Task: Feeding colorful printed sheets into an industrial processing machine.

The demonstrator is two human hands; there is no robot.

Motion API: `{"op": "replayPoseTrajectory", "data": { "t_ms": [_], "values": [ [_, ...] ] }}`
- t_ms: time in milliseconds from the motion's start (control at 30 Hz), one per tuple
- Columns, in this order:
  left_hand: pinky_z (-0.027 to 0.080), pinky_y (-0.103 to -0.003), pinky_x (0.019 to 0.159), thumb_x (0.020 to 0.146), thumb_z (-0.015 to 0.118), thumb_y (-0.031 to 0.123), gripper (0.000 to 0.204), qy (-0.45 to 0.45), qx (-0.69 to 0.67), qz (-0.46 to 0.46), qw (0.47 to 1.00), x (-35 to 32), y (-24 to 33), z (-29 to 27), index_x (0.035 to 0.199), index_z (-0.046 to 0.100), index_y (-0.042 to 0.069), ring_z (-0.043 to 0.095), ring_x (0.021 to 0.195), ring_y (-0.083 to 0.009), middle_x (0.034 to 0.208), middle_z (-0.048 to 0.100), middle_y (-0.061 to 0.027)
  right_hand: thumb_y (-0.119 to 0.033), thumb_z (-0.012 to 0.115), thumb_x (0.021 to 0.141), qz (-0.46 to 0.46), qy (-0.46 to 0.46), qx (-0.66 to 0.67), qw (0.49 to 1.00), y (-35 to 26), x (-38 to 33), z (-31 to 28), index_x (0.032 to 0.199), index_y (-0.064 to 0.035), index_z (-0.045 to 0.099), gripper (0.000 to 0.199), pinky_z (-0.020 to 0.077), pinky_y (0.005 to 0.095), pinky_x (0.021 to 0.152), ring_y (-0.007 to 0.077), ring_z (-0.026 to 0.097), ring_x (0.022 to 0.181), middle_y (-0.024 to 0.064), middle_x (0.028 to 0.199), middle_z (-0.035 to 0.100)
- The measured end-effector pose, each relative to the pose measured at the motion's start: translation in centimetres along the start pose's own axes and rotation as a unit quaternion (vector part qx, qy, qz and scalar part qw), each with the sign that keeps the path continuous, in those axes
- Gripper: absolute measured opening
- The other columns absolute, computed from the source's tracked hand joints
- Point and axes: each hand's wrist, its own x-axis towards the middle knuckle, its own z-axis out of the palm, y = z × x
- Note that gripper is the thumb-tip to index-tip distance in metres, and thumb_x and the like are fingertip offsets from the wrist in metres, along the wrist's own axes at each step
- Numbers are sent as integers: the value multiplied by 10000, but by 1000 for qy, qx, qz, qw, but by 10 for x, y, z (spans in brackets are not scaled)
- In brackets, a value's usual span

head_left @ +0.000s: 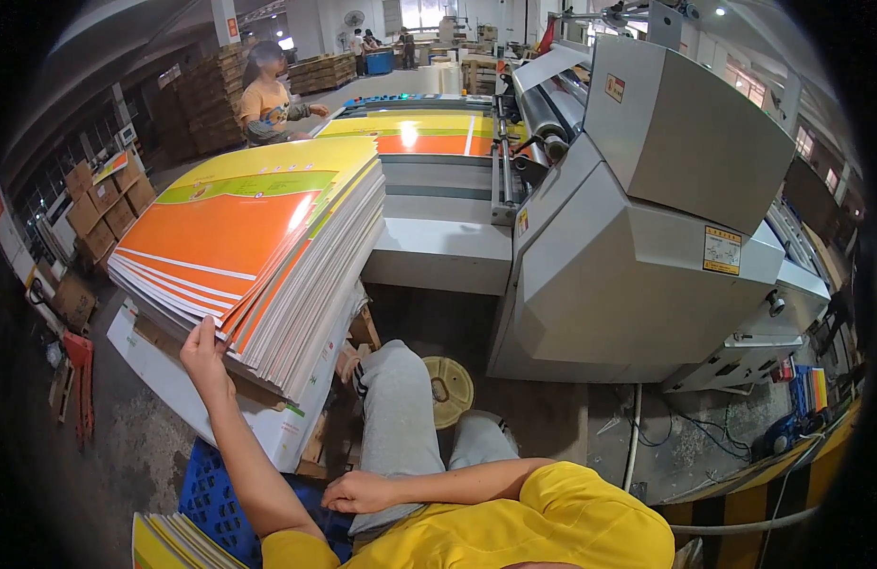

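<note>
Orange paper sheets (206,232), near edge against close-set left fingers (203,335)

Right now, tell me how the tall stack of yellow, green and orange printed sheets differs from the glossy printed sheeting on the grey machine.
The tall stack piles many layers with staggered edges; the glossy sheeting on the grey machine lies flat. The tall stack stands nearer, with the left hand at its near edge; the glossy sheeting lies farther off. Both show yellow, green and orange print.

Sheet stack (258,213) at left, machine (600,275) at right; cartons (102,209) farther left, co-worker (265,102) behind stack.
</note>
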Motion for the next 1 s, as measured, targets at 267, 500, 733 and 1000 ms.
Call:
{"op": "replayPoseTrajectory", "data": {
  "t_ms": [267, 500, 733, 1000],
  "values": [
    [411, -202, 495, 840, 541, 165, 173, 8, 4, 0, 1000, 7, -10, -13, 792, 586, 4, 459, 564, -50, 677, 525, 10, -112, 470, 818, 87, -11, 202, 976, 9, 4, 0, 931, 10, 574, 195, 467, 283, 641, 168, 589, 703, 89, 801, 612],
    [392, -197, 503, 788, 567, 166, 178, 1, -17, 9, 1000, 6, -18, 12, 829, 609, -2, 478, 566, -61, 695, 558, 0, -92, 519, 820, 1, 318, 29, 948, -54, 70, -125, 915, 8, 605, 163, 449, 250, 711, 118, 565, 755, 61, 812, 621],
    [413, -212, 518, 793, 554, 91, 132, 13, 5, 6, 1000, -5, -5, 1, 844, 580, -27, 498, 606, -60, 716, 563, -16, -119, 590, 743, -153, 325, -349, 866, -90, 178, -193, 842, -42, 632, 132, 423, 334, 694, 268, 545, 774, 111, 765, 597],
    [437, -204, 523, 800, 538, 75, 144, 3, -4, 7, 1000, -6, -7, 5, 883, 573, -37, 514, 616, -62, 747, 567, -17, -266, 601, 684, -10, 240, -441, 865, -70, 198, -202, 741, -120, 656, 166, 406, 378, 672, 256, 544, 747, 59, 725, 605]
  ]
}}
